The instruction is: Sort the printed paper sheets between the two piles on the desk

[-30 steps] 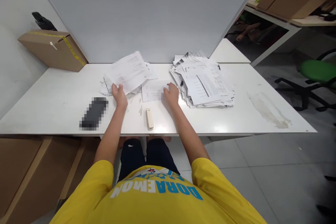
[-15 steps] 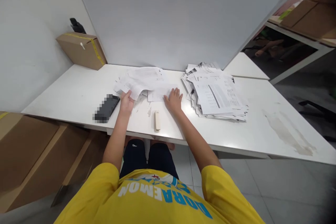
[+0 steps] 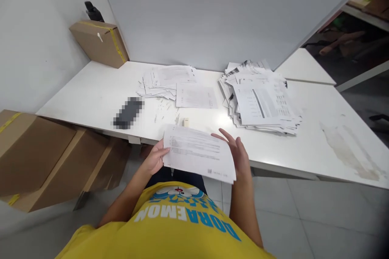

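Note:
My left hand (image 3: pixel 155 158) pinches the left edge of a printed paper sheet (image 3: pixel 197 151), thumb on top, held over the table's front edge. At the sheet's right edge is my right hand (image 3: pixel 238 151), its fingers stretched apart, partly behind the paper. Just beyond the sheet a cream stapler (image 3: pixel 186 122) shows only its far end. A single printed page (image 3: pixel 196 97) lies on the white table behind it. To its left rests a smaller paper stack (image 3: pixel 170 77); to the right is a larger, untidy paper pile (image 3: pixel 261 101).
A dark phone-like object (image 3: pixel 129 113), blurred out, lies on the table's left. A cardboard box (image 3: pixel 99 44) with yellow tape stands in the back left corner, and larger cardboard boxes (image 3: pixel 39 158) sit below left. A grey partition (image 3: pixel 194 16) rises behind the table.
My left hand has drawn the sheet from the left stack toward my body. My right hand has lifted off the single page and come to the sheet's right edge.

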`<state>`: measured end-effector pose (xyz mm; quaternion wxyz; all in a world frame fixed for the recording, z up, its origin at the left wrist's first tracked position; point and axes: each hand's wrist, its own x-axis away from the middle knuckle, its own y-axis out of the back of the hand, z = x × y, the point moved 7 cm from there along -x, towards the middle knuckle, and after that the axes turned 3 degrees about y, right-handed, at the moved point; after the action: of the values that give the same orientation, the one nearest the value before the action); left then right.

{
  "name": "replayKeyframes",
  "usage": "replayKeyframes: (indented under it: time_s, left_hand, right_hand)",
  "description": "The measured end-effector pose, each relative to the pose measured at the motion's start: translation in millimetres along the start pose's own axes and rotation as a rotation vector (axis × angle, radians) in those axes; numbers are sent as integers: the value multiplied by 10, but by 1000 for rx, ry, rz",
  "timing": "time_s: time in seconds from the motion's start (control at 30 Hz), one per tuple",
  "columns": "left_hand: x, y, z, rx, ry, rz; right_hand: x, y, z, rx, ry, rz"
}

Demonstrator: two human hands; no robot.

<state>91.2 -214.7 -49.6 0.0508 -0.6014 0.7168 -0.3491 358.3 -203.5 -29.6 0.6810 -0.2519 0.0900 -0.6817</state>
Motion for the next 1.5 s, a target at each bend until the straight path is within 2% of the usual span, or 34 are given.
replayKeyframes:
  time_s: [0.1,0.2,0.33,0.5,0.63,0.9,1.27,1.43,1.5]
  left_hand:
    - [115,60,210,-60,51,-66]
    - [188,39,431,-70,108,-111]
    - [239,-27,560,-63,105,-141]
    - [300,-109,680,-35,248,-66]
    - [304,-119,671,-108,233,-77]
    - [171,-218,495,-323,15,-78]
    - [81,-265,501,-341,9,-67]
    - [50,-239,480,-395,0,-101]
    - [49,-205,458,-472,-50,-147]
  right_hand:
    - [287,301,-205,99,-66,-90]
    - [497,472,-302,227,-56,-149]
    - [663,494,-289,302,-8,-176]
    - [704,506,-317,369,-71,-201]
    - [677,624,-307,418,-44,-278]
    - [584,704,-267,481,23,-285]
    - [489,740,-257,488,13,-248]
    - [444,719,-216,478,27,-268]
    - [429,714,-201,487,21,-266]
